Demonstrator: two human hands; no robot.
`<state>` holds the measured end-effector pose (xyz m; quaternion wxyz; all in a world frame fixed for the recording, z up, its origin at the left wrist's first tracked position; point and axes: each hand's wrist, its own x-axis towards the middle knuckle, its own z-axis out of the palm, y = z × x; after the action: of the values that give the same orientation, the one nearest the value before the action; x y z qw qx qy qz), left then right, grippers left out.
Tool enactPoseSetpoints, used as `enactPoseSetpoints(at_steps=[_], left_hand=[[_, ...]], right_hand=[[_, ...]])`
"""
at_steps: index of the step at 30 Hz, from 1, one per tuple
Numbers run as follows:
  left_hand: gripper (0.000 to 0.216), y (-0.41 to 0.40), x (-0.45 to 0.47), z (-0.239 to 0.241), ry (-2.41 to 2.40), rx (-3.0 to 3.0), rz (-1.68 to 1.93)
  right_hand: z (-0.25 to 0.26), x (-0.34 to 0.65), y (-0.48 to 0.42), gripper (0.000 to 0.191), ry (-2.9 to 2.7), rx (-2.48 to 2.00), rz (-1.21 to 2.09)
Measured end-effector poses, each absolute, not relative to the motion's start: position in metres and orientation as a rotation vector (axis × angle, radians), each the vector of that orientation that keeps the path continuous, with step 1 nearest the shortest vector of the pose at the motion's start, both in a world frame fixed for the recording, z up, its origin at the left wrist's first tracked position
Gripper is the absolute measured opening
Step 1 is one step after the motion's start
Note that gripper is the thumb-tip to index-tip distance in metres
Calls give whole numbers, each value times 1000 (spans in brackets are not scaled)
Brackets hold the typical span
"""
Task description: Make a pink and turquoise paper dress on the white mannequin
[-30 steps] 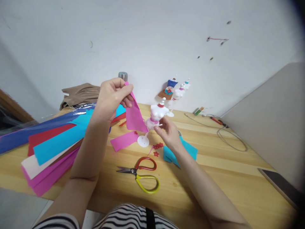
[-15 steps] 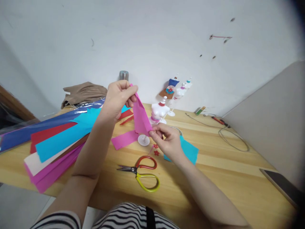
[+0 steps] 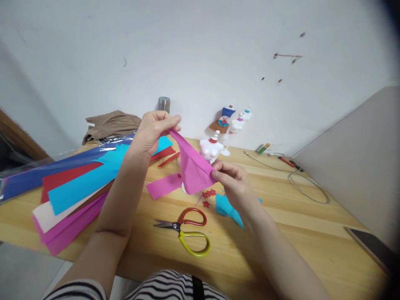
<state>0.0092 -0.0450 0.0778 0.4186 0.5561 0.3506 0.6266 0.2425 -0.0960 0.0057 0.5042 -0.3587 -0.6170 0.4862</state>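
Note:
Above a wooden table [image 3: 296, 237], my left hand [image 3: 153, 131] pinches the top corner of a pink crepe paper piece [image 3: 193, 168]. My right hand [image 3: 234, 181] pinches its lower right corner, so the paper stretches between them. Just behind the paper stands a small white mannequin bust [image 3: 211, 149] with a red cap. A second pink strip [image 3: 162, 185] lies flat on the table below the held piece. Scissors [image 3: 187, 231] with a red and a yellow handle lie nearer to me.
Long sheets of blue, red, cyan, white and pink paper [image 3: 68, 187] fan out at the left. A cyan scrap [image 3: 228, 206] and small red flower cut-outs [image 3: 208, 196] lie under my right hand. More dressed mini busts [image 3: 233, 121], a cable [image 3: 306, 187] and brown cloth [image 3: 109, 123] sit farther back.
My right hand left the white bust, took the pink paper's lower corner and pulled it rightward, spreading the piece open. My left hand kept its pinch.

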Motion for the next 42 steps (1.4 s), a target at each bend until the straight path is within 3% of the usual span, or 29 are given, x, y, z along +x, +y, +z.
enactPoseSetpoints(at_steps=[9, 23, 35, 42], left_hand=[[11, -45, -5, 80, 881, 1451, 1564], [33, -49, -12, 80, 965, 1592, 1497], [28, -43, -3, 80, 988, 1595, 1697], [27, -31, -5, 87, 1016, 1666, 1579]], right_hand=[[18, 246, -98, 27, -1455, -995, 1232], [25, 260, -93, 29, -1535, -1054, 1092], [29, 256, -96, 33, -1570, -1002, 1154], [24, 244, -101, 32, -1568, -1027, 1081]])
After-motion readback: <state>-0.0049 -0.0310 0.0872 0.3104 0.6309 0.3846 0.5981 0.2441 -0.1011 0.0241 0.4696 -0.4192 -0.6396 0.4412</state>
